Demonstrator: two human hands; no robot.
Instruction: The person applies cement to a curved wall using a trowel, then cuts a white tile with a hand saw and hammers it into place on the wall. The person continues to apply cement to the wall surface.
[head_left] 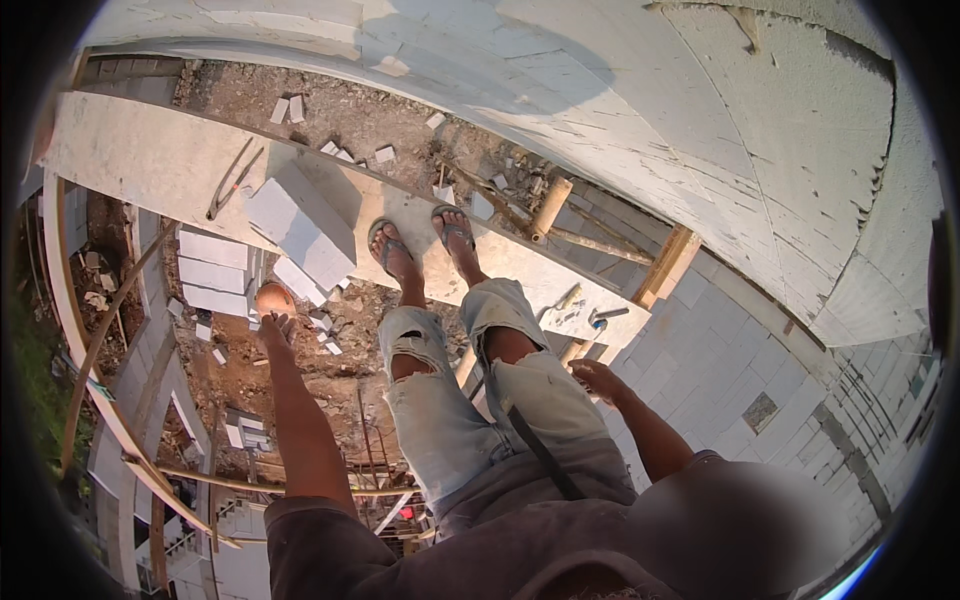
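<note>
On the left, my left hand (277,328) hangs at the end of a stretched-out arm, its fingers closed on the lower edge of an orange, rounded thing (273,299) whose kind I cannot make out. My right hand (598,381) is beside my right knee, off the plank's near edge, with loosely bent fingers, apart and holding nothing I can see. Both sandalled feet stand on a long plank (400,200). A large pale block (300,225) sits on it left of my feet. Farther left lies a thin two-armed tool (232,182).
A blue-and-black tool (608,314) and a small yellowish piece (568,297) lie near the plank's right end. A tall pale block wall (700,110) rises beyond the plank. Far below are rubble, stacked white blocks (212,262) and wooden poles (550,208).
</note>
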